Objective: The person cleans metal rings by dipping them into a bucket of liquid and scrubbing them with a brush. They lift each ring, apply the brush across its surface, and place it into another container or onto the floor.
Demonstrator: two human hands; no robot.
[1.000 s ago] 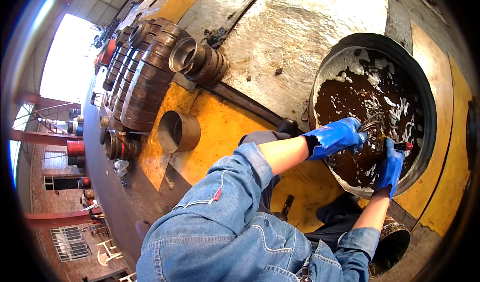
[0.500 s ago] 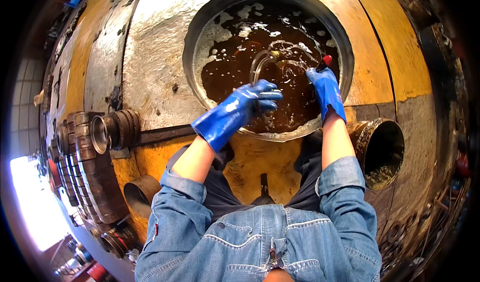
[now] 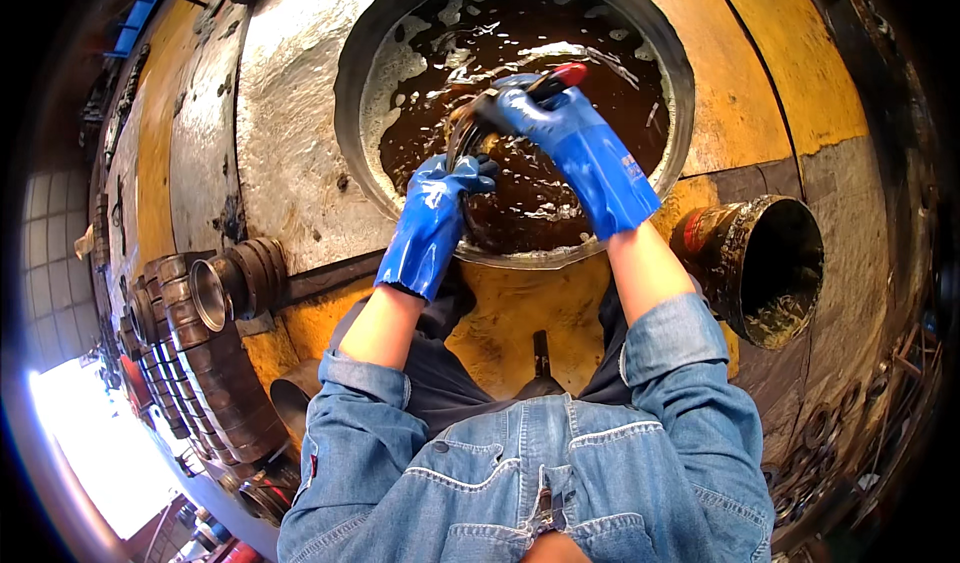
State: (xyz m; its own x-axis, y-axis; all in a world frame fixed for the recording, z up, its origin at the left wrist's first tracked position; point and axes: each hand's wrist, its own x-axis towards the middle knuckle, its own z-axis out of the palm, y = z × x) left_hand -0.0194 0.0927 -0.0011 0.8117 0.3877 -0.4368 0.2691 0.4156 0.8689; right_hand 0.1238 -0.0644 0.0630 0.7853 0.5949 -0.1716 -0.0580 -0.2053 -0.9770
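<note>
Both my hands wear long blue rubber gloves above a round metal basin (image 3: 684,113) of dark brown, foamy liquid (image 3: 530,208). My left hand (image 3: 440,191) is closed on a dark, wet metal ring (image 3: 462,145), held on edge at the basin's near left; part of it is hidden behind the fingers. My right hand (image 3: 545,113) grips a brush with a black handle (image 3: 552,84) tipped in red. The brush's working end meets the top of the ring, but motion blurs it and I cannot make out its bristles.
Right of the basin lies a grimy metal pipe section (image 3: 750,273), its open end toward me. Several ring-shaped metal parts (image 3: 225,288) are stacked at the left. Worn yellow and bare metal plates (image 3: 290,133) surround the basin. Loose rings (image 3: 815,433) lie at the lower right.
My right hand has swung left across the basin with the brush, onto the ring. My left hand has moved slightly left and nearer me, closing on the ring, which was in the liquid.
</note>
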